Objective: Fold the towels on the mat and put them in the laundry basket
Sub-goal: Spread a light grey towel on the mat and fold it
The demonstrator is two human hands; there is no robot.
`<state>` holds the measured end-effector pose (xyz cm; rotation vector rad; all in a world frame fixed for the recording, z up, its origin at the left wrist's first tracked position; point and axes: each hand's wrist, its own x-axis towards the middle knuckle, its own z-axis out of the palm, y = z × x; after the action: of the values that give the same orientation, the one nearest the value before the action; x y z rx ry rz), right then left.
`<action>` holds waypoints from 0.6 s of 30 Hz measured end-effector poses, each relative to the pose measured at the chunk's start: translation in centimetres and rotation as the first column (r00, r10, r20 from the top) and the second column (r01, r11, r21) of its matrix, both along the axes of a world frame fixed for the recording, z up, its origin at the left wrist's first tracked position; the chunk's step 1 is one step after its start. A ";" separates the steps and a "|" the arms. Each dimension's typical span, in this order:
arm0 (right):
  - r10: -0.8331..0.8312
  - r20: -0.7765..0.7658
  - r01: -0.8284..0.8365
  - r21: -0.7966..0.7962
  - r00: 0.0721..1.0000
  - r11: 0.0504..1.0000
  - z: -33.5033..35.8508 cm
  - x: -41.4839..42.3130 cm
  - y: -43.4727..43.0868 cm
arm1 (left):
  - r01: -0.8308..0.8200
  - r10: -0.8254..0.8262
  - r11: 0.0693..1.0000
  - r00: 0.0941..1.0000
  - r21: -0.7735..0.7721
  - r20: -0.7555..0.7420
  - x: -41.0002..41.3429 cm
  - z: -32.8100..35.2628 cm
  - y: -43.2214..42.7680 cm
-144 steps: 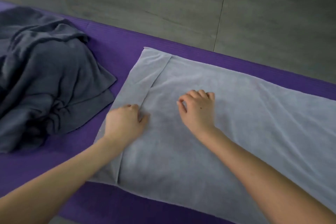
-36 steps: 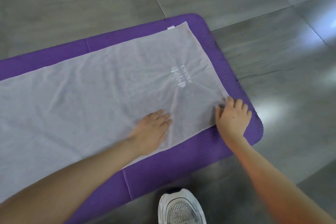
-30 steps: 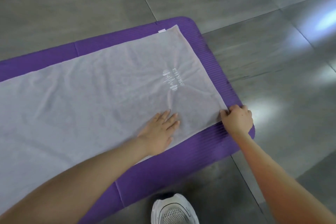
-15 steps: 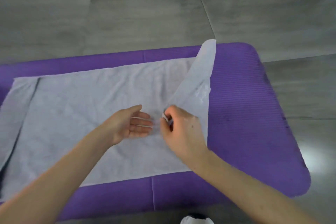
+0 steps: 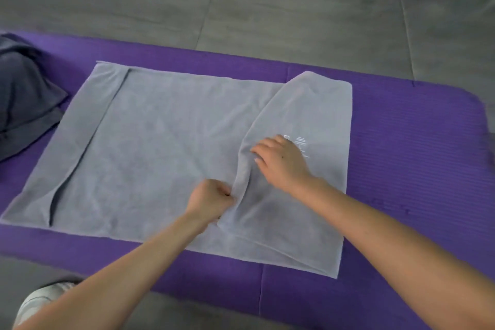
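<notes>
Grey floor tiles [image 5: 267, 8] carry a purple mat [image 5: 415, 142] across mid-frame. On it, at centre, the light grey towel [image 5: 166, 147] lies flat, with its right end folded inward as a crooked flap and its left end turned in as a narrow strip. The left hand [image 5: 211, 198] has its fingers curled, pinching the flap's lower edge. The right hand [image 5: 281, 161] rests on the flap, fingers loosely spread.

Step judged: first end fold, being squared. Next move calls for aligning the flap's edges with the layer beneath, then flattening. A dark towel [image 5: 24, 104] lies crumpled at the left edge of the frame, not yet folded.
</notes>
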<state>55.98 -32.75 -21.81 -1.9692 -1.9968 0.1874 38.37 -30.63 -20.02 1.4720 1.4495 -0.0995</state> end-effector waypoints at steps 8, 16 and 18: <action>0.543 0.068 -0.444 -0.494 0.837 0.747 3.1 0.7 6.7 | 0.195 -0.222 0.948 0.972 0.250 0.083 -1.3 2.5 1.1; 0.560 0.454 -0.423 -0.372 0.693 0.826 7.9 4.1 10.4 | 0.126 -0.135 0.988 0.986 0.090 0.099 -4.4 7.5 3.3; 0.500 0.485 -0.373 -0.338 0.718 0.864 8.9 4.8 11.5 | 0.118 -0.121 0.992 0.990 0.051 0.065 -5.8 8.7 4.3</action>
<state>60.79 -21.30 -12.86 -1.7558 -2.9437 -0.0896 32.58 -26.34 -11.35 1.5858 1.3160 -0.0887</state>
